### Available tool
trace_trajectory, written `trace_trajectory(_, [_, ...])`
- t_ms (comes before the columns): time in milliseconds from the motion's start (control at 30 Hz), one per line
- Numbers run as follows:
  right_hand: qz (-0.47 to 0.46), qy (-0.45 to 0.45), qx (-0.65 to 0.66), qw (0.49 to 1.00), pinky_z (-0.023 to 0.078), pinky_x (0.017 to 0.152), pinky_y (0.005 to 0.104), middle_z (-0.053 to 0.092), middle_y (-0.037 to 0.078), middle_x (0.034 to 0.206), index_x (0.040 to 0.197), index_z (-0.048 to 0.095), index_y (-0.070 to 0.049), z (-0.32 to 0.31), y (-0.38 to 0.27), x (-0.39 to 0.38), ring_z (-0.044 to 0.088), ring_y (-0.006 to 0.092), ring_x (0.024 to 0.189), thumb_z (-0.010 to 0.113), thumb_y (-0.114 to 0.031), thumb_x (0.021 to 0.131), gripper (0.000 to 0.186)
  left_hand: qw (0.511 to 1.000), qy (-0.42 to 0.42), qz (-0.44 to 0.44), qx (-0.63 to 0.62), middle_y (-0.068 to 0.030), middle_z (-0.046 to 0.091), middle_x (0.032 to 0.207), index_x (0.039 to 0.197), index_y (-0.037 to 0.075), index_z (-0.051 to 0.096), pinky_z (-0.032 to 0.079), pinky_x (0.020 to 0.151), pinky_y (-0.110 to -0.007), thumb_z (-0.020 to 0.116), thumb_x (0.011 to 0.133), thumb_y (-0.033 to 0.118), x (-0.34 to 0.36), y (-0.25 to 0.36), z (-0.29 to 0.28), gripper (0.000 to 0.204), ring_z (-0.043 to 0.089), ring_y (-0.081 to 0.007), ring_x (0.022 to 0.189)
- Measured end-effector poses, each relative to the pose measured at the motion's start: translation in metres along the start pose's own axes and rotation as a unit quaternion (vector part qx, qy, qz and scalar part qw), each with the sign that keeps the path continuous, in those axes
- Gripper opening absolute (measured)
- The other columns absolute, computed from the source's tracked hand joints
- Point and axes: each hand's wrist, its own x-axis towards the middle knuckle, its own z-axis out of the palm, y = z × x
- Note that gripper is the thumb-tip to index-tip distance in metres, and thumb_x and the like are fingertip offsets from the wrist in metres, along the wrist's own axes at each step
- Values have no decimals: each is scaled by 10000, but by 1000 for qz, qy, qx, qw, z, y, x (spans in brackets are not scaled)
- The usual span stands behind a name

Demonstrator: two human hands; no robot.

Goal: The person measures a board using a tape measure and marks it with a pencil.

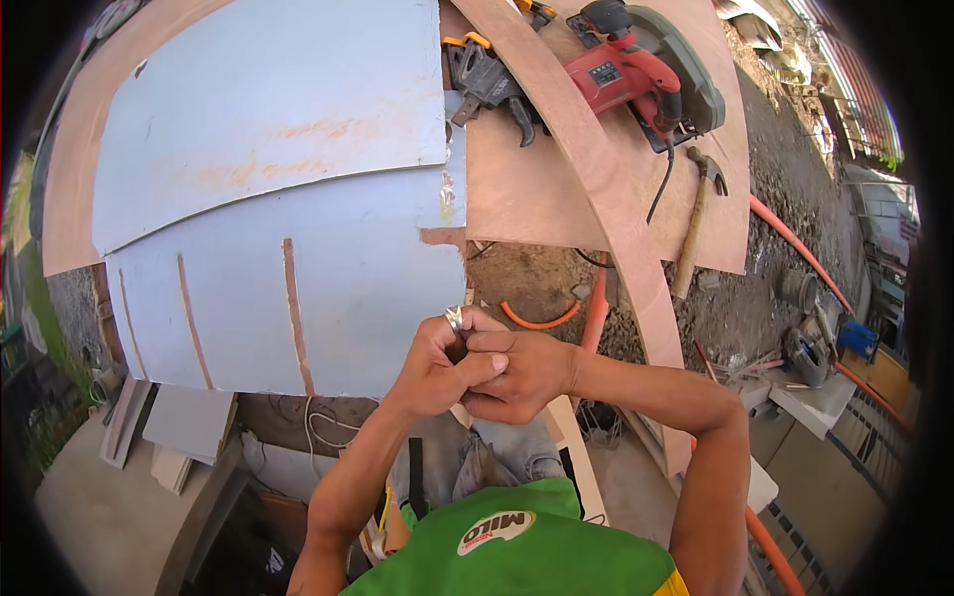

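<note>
Close in front of my body, near the edge of a pale blue painted panel [373, 268], my two hands meet. My left hand [427, 368] has its fingers curled, and a small shiny silver piece [454, 318] shows at its top; whether this is a ring or a loose metal part I cannot tell. Fingers closed, my right hand [522, 368] presses against the left one. Whatever lies between them is hidden. A second blue panel [278, 109] overlaps the first, which has several narrow brown slots.
A long thin plywood strip [586, 159] crosses the plywood sheet [527, 189]. On the sheet lie a black clamp [487, 84], a red circular saw [621, 74] with its cord, and a hammer [699, 219]. Orange pipe [800, 248] runs along the ground at right.
</note>
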Motion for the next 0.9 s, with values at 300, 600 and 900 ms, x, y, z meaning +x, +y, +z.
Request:
trace_trajectory(300, [17,-91,-85,992,402,792,316,527,40,661,668,564,-111,3,-6,7,498,214,702,609,-174,612,96,991,4,66,112,-49,635,838,956,-37,632,469,750,-289,598,803,27,-6,7,-4,170,572,-110,793])
trace_trajectory(600, [50,7,-66,997,425,879,368,611,52,710,712,648,-65,22,-11,9,579,228,761,626,-147,586,152,997,50,36,49,-19,636,801,879,-24,638,462,655,-236,560,911,87,-5,-3,-6,140,540,-53,734])
trace_trajectory(900, [72,-59,-48,994,445,882,446,623,54,782,749,656,-59,19,-21,16,591,231,804,650,-136,557,207,997,77,17,27,32,575,694,787,3,631,436,597,-224,514,944,141,-10,-13,-10,240,494,-36,666])
